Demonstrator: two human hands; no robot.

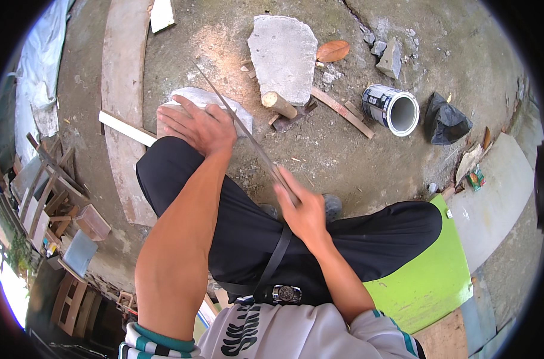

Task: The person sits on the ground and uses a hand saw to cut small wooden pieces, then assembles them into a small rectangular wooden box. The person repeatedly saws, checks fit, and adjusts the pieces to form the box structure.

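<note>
My left hand (200, 124) lies with its fingers stretched out on a light brown wooden piece (163, 127), pressing down beside my knee. Under and beside that piece shows a pale stone block (239, 112). My right hand (302, 206) is closed round the near end of a long, thin blade (248, 134), seen almost edge-on, which looks like a handsaw; its grip is hidden in my fingers. The blade slants away to the upper left and passes close by my left fingers. Whether it touches the wood, I cannot tell.
Beyond lie a flat stone slab (283, 57), a hatchet-like tool with a thick wooden handle (278, 103), and a curved wooden strip (344, 112). To the right are an open metal can (400, 113) and a black plastic bag (446, 121). A long plank (124, 72) lies left.
</note>
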